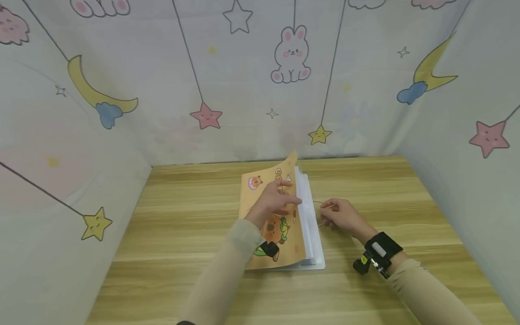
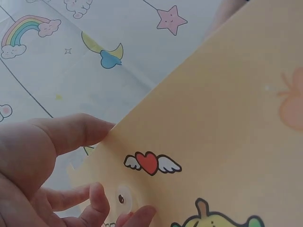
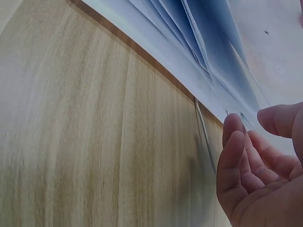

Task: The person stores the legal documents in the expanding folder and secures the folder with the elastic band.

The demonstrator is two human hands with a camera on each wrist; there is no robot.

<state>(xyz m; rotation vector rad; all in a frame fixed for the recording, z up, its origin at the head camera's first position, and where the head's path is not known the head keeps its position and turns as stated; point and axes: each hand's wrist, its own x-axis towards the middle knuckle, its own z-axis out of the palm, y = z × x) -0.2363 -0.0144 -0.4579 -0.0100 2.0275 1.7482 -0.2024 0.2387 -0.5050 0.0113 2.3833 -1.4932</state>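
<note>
A tan folder (image 1: 256, 203) with cartoon capybara pictures lies on the wooden table, its front cover lifted along the right side. White pages (image 1: 305, 216) show beneath that cover. My left hand (image 1: 274, 201) is at the cover's raised edge. In the left wrist view its thumb (image 2: 90, 128) meets the edge, while the other fingers curl over the printed face near a round button (image 2: 124, 199). Just right of the folder, my right hand (image 1: 341, 214) holds a thin cord (image 3: 204, 135) that comes out from the folder's back edge. Its fingers curl round the cord, with the thumb apart from them.
The wood-grain table (image 1: 183, 216) reaches back to a pale cloth wall (image 1: 243, 81) printed with stars, moons and a rabbit. Similar cloth stands along the left and right sides. A black wrist camera (image 1: 379, 253) is strapped on the right wrist.
</note>
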